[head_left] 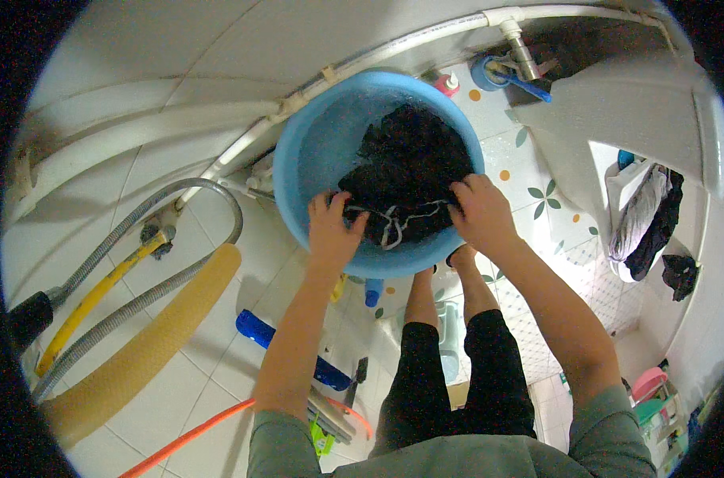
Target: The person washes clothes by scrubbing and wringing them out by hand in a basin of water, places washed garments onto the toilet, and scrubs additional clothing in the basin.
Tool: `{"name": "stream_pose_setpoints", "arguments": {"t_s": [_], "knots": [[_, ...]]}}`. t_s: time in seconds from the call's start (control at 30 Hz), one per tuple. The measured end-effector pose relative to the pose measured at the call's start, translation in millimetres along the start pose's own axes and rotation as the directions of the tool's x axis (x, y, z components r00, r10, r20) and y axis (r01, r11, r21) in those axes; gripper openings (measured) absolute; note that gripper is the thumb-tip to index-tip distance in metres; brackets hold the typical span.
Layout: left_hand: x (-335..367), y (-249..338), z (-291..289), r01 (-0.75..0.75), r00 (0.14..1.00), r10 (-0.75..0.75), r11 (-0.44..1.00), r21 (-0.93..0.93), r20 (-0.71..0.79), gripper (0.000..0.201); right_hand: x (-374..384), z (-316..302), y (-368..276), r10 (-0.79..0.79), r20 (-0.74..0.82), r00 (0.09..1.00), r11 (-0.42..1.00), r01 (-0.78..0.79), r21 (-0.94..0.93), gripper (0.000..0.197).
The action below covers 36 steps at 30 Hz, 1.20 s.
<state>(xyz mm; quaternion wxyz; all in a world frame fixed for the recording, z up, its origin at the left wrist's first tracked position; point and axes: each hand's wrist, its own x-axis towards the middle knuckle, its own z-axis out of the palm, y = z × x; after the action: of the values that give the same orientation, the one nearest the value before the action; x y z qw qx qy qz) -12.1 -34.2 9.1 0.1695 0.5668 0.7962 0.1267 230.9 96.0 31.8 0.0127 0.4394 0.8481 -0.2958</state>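
Note:
A wet black garment [414,151] is bunched in a light blue basin [297,155] with water in it. Along the garment's near edge runs a white drawstring [390,227], its loose ends looped in the middle. My left hand [332,233] grips that edge at its left end, fingers bent over the cloth by the basin's near-left rim. At the opposite end my right hand [483,213] pinches the same edge, close to the right rim. The garment's lower folds are hidden under the water and cloth.
White pipes [410,49] run along the wall behind the basin. Hoses [151,342] hang at the left. A pink bottle [447,84] and a blue-handled brush [529,88] are beyond the basin. Clothes [645,211] lie at the right. My legs stand close to the basin.

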Motion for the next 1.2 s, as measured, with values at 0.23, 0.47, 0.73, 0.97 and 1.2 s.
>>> {"name": "stream_pose_setpoints", "arguments": {"t_s": [0.23,0.47,0.73,0.97,1.2], "knots": [[2.5,-21.5,10.5,0.806,0.464,-0.708,0.087,-0.585,0.533,0.046,-3.1,-23.8,-48.9,0.174,0.251,0.952,0.833,-0.278,0.478,0.028],[-23.6,-5.3,-98.0,0.329,0.897,-0.438,0.749,-0.575,-0.057,0.042,-13.4,-70.1,-6.0,0.177,-0.005,0.984,0.984,-0.177,-0.033,0.028],[-69.4,3.4,-177.5,0.283,0.882,-0.413,0.85,-0.444,-0.229,0.04,3.3,-110.5,-82.8,0.227,0.14,0.964,0.277,-0.201,0.94,0.044],[-18.5,-30.0,-61.1,0.427,0.856,-0.513,0.638,-0.641,0.06,0.045,51.1,-26.0,-51.0,0.314,-0.065,0.947,0.543,-0.123,0.831,0.051],[26.3,-10.8,28.6,0.154,0.975,-0.179,0.971,0.182,0.13,0.063,63.4,70.7,-43.9,-0.121,0.139,0.983,0.99,0.11,0.088,0.052]]}}
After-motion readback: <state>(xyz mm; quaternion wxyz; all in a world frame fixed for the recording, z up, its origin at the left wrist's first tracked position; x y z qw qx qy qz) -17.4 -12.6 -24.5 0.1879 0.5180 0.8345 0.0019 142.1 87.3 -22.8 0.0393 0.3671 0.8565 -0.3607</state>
